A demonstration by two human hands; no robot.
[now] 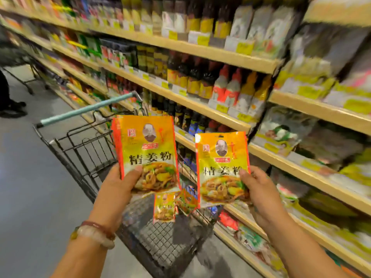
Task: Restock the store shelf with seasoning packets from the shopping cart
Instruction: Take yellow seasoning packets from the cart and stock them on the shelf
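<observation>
Seen from the head camera, the left hand (122, 182) in the lower middle of the frame grips a small stack of orange and yellow seasoning packets (146, 153) by the lower left corner, thumb pressed on the front and the other fingers curled behind; red edges of further packets show along the stack's left side. To the right of it, the right hand (259, 189) pinches a single matching packet (221, 169) at its right edge, thumb on the front and fingers wrapped behind. Both are held upright, side by side and apart, above a black wire shopping cart (84, 155) whose pale blue handle (86, 110) runs across the middle left. Lower down between the two hands, more packets in the cart (164, 207) lie in the basket, partly hidden by the held ones. The left wrist wears a pale bangle (96, 235) beside a dark red beaded one. The store shelf (200, 50) fills the right and upper parts of the frame, its wooden boards carrying dark sauce bottles (192, 81) and, at the right, blurred bagged goods with yellow price tags. At the far left edge, a person's dark shoes (14, 109) stand on the grey floor (30, 177).
</observation>
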